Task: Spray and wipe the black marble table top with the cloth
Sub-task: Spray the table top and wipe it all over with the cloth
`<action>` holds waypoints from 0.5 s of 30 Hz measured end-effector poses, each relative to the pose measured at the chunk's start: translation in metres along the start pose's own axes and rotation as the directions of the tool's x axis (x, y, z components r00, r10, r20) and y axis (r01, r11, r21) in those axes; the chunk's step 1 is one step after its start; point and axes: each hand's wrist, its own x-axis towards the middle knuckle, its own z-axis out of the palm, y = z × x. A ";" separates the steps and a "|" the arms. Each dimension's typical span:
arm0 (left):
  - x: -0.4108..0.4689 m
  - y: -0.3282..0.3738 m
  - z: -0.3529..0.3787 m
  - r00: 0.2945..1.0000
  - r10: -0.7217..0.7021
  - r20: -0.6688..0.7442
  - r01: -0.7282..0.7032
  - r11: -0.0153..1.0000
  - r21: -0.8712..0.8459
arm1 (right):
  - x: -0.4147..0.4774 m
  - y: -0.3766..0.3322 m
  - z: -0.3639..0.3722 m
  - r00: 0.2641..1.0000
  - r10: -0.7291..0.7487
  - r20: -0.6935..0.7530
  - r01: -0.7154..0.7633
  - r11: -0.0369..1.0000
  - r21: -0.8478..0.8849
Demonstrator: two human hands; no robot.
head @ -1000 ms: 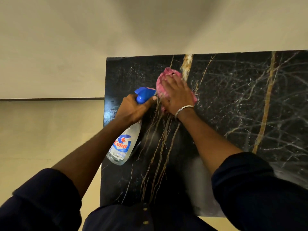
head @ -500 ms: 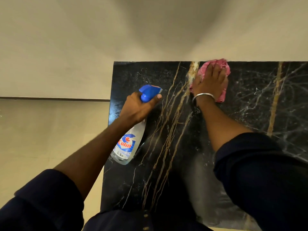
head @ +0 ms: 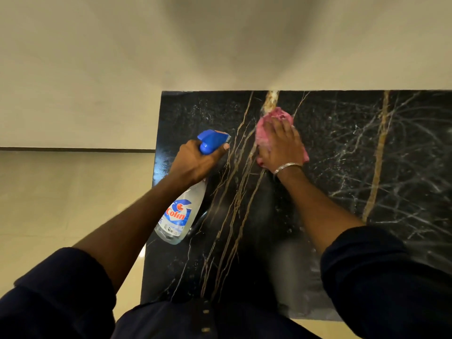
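The black marble table top (head: 367,167) with gold and white veins fills the right and centre of the head view. My right hand (head: 281,145) lies flat on a pink cloth (head: 265,127), pressing it to the marble near the far edge. My left hand (head: 195,160) grips a clear spray bottle (head: 182,214) with a blue trigger head (head: 210,140), held tilted above the table's left part. White spray droplets speckle the marble to the right of the cloth.
A plain cream wall (head: 220,45) stands right behind the table's far edge. Beige floor tiles (head: 61,204) lie to the left of the table. My dark-clothed body is against the near edge.
My right hand slid the pink cloth right toward the far edge, then back left and slightly toward me. The left hand keeps the bottle in much the same place.
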 end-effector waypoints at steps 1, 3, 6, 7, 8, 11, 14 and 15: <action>-0.003 0.002 0.001 1.000 0.000 0.005 0.000 1.000 -0.004 | -0.009 0.016 0.000 0.998 0.057 -0.010 -0.057 0.998 0.001; -0.012 0.004 0.002 1.000 0.002 0.014 -0.002 1.000 -0.009 | -0.029 0.048 -0.003 0.988 0.151 -0.034 -0.151 0.989 0.004; -0.028 0.006 0.004 1.000 0.004 0.015 -0.004 1.000 -0.028 | -0.057 0.083 -0.006 0.959 0.273 -0.078 -0.271 0.962 0.033; -0.033 0.006 0.004 1.000 0.009 0.012 -0.008 0.999 -0.033 | -0.062 0.085 -0.005 0.948 0.309 -0.082 -0.307 0.951 0.040; -0.038 0.006 0.004 1.000 0.015 0.011 -0.015 0.999 -0.035 | -0.065 0.083 -0.005 0.933 0.350 -0.081 -0.347 0.937 0.052; -0.051 0.003 0.006 1.000 0.001 0.012 0.000 0.999 -0.036 | -0.067 0.053 -0.003 0.900 0.432 -0.057 -0.427 0.900 0.089; -0.066 0.001 0.006 0.999 -0.032 0.007 0.032 0.999 -0.040 | -0.076 0.003 0.005 0.953 0.303 -0.023 -0.301 0.952 0.052; -0.070 0.000 0.006 0.999 -0.036 0.002 0.036 0.998 -0.045 | -0.080 -0.017 0.008 0.970 0.242 -0.005 -0.241 0.970 0.042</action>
